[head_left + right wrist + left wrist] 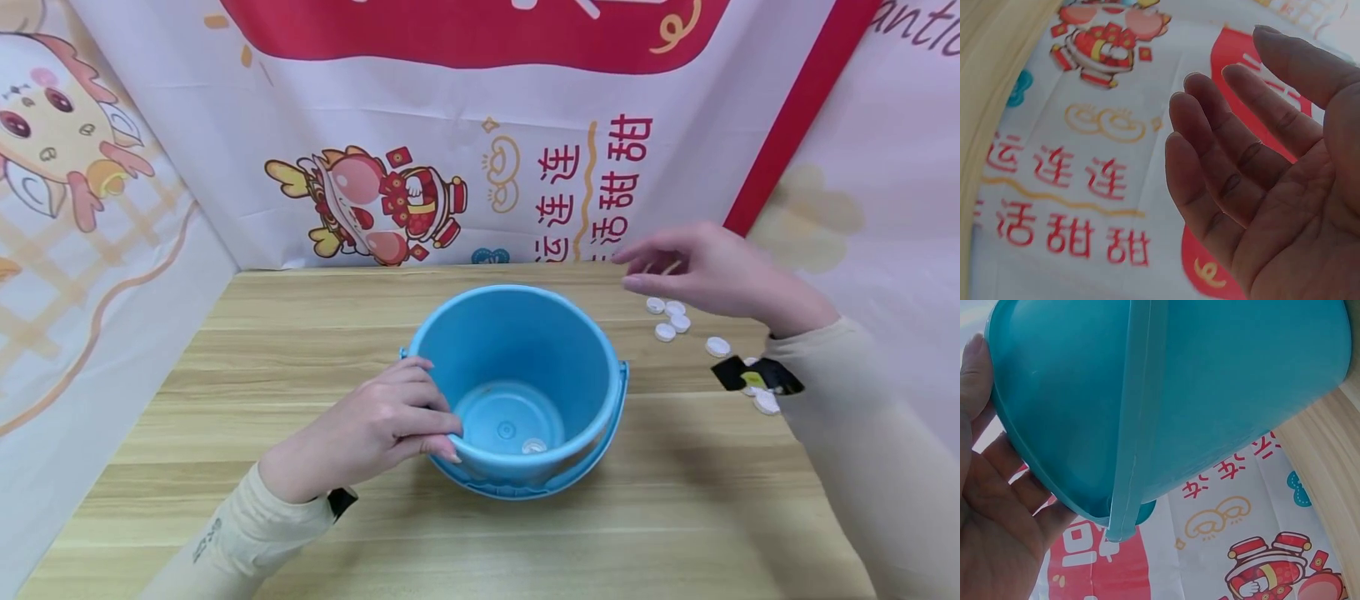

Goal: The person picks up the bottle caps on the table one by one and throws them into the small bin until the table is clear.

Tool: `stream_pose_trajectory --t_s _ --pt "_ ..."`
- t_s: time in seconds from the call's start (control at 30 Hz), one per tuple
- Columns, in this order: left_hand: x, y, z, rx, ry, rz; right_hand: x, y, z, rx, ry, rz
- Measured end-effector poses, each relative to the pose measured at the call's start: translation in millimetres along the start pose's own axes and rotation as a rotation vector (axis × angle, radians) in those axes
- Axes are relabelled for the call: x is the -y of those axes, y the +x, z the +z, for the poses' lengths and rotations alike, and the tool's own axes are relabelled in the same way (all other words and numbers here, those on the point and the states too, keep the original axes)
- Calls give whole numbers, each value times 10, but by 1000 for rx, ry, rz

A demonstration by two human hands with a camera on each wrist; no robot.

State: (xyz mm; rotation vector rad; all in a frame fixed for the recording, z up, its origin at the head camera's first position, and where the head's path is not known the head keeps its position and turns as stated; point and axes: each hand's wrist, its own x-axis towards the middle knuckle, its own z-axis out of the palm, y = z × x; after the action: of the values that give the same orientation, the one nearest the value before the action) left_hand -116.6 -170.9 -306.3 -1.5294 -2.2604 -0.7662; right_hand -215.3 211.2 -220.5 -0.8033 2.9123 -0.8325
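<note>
A blue plastic bucket stands upright on the wooden table, its handle folded down at the near side. One white disc lies on the bucket's floor, partly hidden by the rim. My left hand grips the rim at the near left, fingers inside and thumb outside. Held in the air to the right of the bucket, my right hand has loosely bent fingers with nothing between them. Several small white discs lie on the table below it; more discs are partly covered by the right wrist.
The wooden table reaches a printed white and red cloth at the back. Similar cloths hang along the left side and right side. A dark strap sits on the right sleeve.
</note>
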Motion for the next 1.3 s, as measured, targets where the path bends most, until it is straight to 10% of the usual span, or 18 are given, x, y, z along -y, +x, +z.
stream_pose_trajectory --t_s 0.5,0.87,1.3 --pt "43 20 24 -26 4 76 -1299 -833 74 -54 -85 186" --pt "48 5 39 -33 -26 74 -2180 -1193 208 75 -166 366" --pt "46 -1 34 -35 -26 64 -2567 -1408 394 131 -93 428"
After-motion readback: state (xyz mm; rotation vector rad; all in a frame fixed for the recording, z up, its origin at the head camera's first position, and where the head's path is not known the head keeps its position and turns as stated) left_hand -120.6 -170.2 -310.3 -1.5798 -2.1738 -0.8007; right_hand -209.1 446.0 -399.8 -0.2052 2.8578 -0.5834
